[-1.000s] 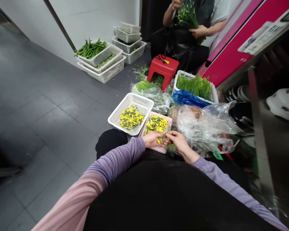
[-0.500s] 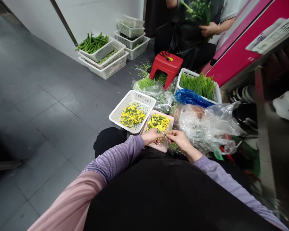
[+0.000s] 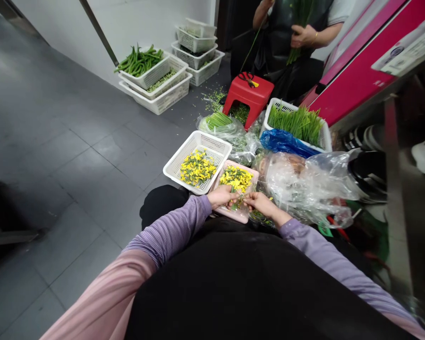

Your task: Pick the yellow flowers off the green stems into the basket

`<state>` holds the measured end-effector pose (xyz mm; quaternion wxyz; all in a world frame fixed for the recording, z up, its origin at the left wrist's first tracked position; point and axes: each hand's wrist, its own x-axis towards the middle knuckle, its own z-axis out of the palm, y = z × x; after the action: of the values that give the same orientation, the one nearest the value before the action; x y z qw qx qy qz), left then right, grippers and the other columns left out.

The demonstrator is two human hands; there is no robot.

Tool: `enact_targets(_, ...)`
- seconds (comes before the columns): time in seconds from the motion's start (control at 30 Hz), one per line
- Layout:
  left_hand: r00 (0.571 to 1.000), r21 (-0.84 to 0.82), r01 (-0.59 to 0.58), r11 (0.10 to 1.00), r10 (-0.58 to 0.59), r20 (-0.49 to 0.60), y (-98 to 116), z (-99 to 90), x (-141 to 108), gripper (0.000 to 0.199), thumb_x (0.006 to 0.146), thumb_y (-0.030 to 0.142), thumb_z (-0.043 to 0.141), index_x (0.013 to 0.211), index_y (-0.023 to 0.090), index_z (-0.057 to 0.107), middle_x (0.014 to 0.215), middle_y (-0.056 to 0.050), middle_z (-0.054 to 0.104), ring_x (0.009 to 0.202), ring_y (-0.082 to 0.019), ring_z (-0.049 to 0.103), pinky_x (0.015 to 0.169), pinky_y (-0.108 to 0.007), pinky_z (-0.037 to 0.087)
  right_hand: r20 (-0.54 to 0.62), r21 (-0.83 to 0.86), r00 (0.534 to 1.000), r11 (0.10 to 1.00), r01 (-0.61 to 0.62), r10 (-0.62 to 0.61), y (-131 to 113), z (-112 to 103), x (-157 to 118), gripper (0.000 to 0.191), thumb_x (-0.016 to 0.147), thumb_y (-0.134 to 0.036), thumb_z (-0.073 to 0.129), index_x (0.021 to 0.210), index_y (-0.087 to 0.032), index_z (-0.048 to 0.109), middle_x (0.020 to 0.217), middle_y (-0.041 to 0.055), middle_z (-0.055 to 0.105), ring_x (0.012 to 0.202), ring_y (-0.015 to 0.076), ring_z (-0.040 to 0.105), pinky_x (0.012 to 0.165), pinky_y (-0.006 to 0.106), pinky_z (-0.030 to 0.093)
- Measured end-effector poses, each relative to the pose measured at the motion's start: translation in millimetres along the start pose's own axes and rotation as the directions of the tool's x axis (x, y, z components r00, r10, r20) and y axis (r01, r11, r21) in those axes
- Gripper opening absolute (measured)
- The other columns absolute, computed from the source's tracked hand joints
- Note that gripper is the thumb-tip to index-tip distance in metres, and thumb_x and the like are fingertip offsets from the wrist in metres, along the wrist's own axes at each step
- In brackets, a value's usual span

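Note:
Over the near half of a pink tray (image 3: 238,215), my left hand (image 3: 222,196) is closed on a small green stem. My right hand (image 3: 260,203) pinches at the same spot from the right, its fingertips closed on something too small to make out. Yellow flowers with green stems (image 3: 236,177) lie in the far part of the tray, just beyond my fingers. A white perforated basket (image 3: 173,169) stands left of the tray, with more yellow flowers (image 3: 197,168) inside it.
Clear plastic bags (image 3: 297,184) lie to the right, near a blue bag (image 3: 286,142) and a basket of green stalks (image 3: 297,123). Behind are a red stool (image 3: 250,92) with scissors, a person's hand (image 3: 303,36) holding greens, and stacked baskets (image 3: 163,98) of green vegetables.
The view has shifted slightly, so things sit a little further right. My hands have parted slightly over the tray. The other person's greens have moved, and a long stem now hangs from their other hand.

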<state>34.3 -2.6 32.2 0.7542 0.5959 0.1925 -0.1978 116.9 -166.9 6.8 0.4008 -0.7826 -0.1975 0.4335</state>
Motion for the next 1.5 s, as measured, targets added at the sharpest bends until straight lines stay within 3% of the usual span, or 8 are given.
enact_targets(0.13, 0.999, -0.024, 0.026, 0.999, -0.027, -0.019, -0.3, -0.6, 3.5, 0.023, 0.074, 0.028, 0.057, 0.063, 0.012, 0.045, 0.051, 0.004, 0.047, 0.038, -0.004, 0.040, 0.040, -0.018, 0.036, -0.226, -0.214, 0.974, 0.977, -0.018, -0.031, 0.1, 9.7, 2.3, 0.035, 0.070, -0.043, 0.053, 0.046, -0.017, 0.055, 0.043, 0.0017, 0.051, 0.045, 0.0130, 0.047, 0.053, 0.027, 0.037)
enact_targets(0.3, 0.999, -0.026, 0.029, 0.999, -0.030, -0.016, -5.3, 2.1, 6.5, 0.021, 0.073, 0.028, 0.057, 0.068, 0.012, 0.046, 0.052, 0.004, 0.047, 0.040, -0.005, 0.041, 0.043, -0.020, 0.038, -0.310, 0.330, 0.950, 0.932, 0.152, -0.045, -16.5, 35.5, -9.2, 0.028, 0.067, -0.040, 0.058, 0.085, -0.019, 0.062, 0.066, 0.0004, 0.059, 0.051, 0.0114, 0.048, 0.048, 0.025, 0.038)
enact_targets(0.47, 0.998, 0.004, 0.015, 1.000, -0.015, 0.060, -3.7, 5.2, 3.0, 0.027, 0.071, 0.035, 0.060, 0.066, 0.010, 0.049, 0.054, 0.001, 0.051, 0.041, -0.004, 0.042, 0.042, -0.019, 0.037, -0.416, 0.608, 0.908, 0.757, 0.238, 0.049, -16.2, 34.4, -11.4, 0.018, 0.060, -0.031, 0.067, 0.068, -0.018, 0.058, 0.060, -0.0021, 0.056, 0.051, 0.0093, 0.049, 0.052, 0.023, 0.041)
enact_targets(0.63, 0.998, 0.087, -0.011, 0.996, 0.006, 0.057, -2.0, 7.9, -0.1, 0.024, 0.074, 0.032, 0.055, 0.064, 0.010, 0.050, 0.054, 0.001, 0.051, 0.039, -0.004, 0.043, 0.041, -0.019, 0.037, -0.133, 0.849, 0.990, 0.521, 0.087, 0.052, -17.5, 8.2, -19.3, 0.021, 0.061, -0.023, 0.066, 0.079, -0.020, 0.055, 0.065, -0.0021, 0.057, 0.061, 0.0109, 0.055, 0.061, 0.027, 0.046)
enact_targets(0.73, 0.999, 0.171, -0.009, 0.985, 0.004, 0.033, -4.6, 11.4, 0.4, 0.019, 0.074, 0.026, 0.054, 0.064, 0.011, 0.050, 0.055, 0.001, 0.052, 0.040, -0.004, 0.043, 0.041, -0.018, 0.038, -0.023, 0.788, 1.000, 0.615, 0.012, 0.010, -24.8, 12.4, -23.8, 0.019, 0.064, -0.025, 0.065, 0.078, -0.018, 0.054, 0.059, -0.0035, 0.052, 0.047, 0.0063, 0.046, 0.044, 0.019, 0.039)
enact_targets(0.87, 0.998, 0.186, -0.011, 0.982, 0.000, 0.059, -7.8, 13.2, 1.6, 0.017, 0.073, 0.023, 0.055, 0.063, 0.011, 0.049, 0.053, 0.002, 0.052, 0.040, -0.005, 0.044, 0.041, -0.018, 0.038, -0.175, 0.615, 0.983, 0.787, 0.058, 0.064, -29.1, 31.1, -19.9, 0.024, 0.063, -0.032, 0.067, 0.068, -0.017, 0.049, 0.043, -0.0079, 0.040, 0.033, 0.0022, 0.022, 0.031, 0.016, 0.012)
enact_targets(1.23, 0.994, -0.082, 0.025, 0.996, -0.016, 0.108, -2.3, 9.5, -0.4, 0.023, 0.071, 0.031, 0.059, 0.072, 0.009, 0.053, 0.055, 0.000, 0.053, 0.043, -0.004, 0.045, 0.045, -0.018, 0.035, -0.275, 0.712, 0.959, 0.685, 0.153, 0.072, -19.6, 19.7, -18.6, 0.025, 0.059, -0.031, 0.069, 0.065, -0.016, 0.049, 0.053, -0.0058, 0.045, 0.039, 0.0029, 0.030, 0.033, 0.017, 0.018)
enact_targets(1.5, 0.997, -0.030, -0.036, 0.999, 0.038, 0.065, -8.1, 10.9, 6.2, 0.023, 0.067, 0.030, 0.063, 0.065, 0.010, 0.050, 0.049, 0.004, 0.048, 0.041, -0.003, 0.041, 0.043, -0.017, 0.032, -0.310, 0.704, 0.949, 0.686, 0.182, 0.067, -24.5, 30.1, -22.3, 0.024, 0.060, -0.032, 0.067, 0.066, -0.017, 0.049, 0.058, -0.0041, 0.050, 0.040, 0.0036, 0.032, 0.035, 0.017, 0.021)
